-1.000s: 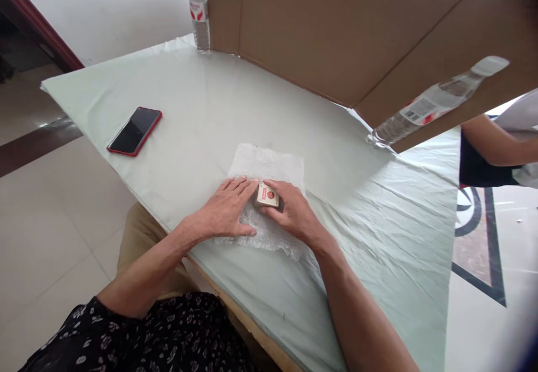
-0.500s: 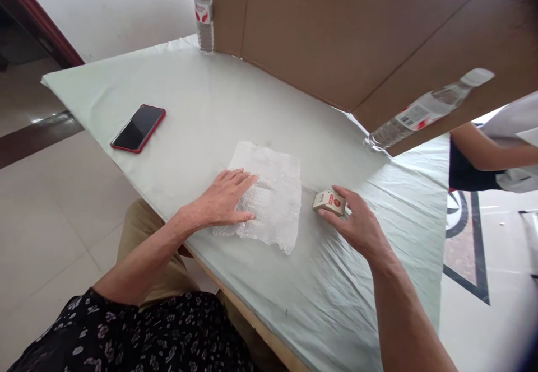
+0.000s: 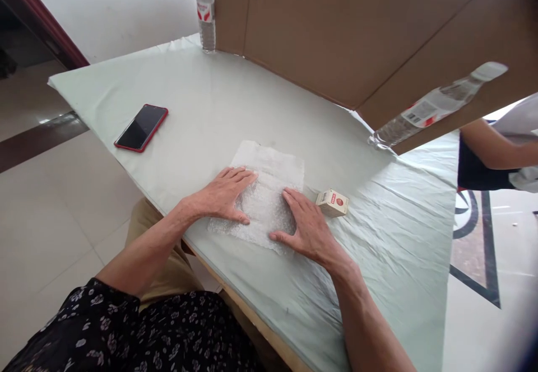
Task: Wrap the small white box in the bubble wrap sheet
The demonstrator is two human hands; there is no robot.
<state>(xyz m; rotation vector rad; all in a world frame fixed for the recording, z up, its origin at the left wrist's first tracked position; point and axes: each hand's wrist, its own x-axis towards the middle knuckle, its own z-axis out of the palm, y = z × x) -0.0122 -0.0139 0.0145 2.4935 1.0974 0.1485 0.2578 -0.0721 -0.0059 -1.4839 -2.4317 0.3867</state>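
- Left hand [image 3: 225, 195]: spread wide, left side of bubble wrap [image 3: 269, 187].
- Right hand [image 3: 309, 227]: spread wide, at bubble wrap's right edge.
- Small box [image 3: 332, 203]: on table [image 3: 260, 103], just right of right hand.

Small box [image 3: 332, 203] with illegible lettering [image 3: 334, 198]

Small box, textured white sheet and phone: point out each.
Small box [image 3: 332, 202], head view: on its printed face.
Textured white sheet [image 3: 268, 195], head view: near its middle.
Phone [image 3: 142, 128], head view: on its screen.
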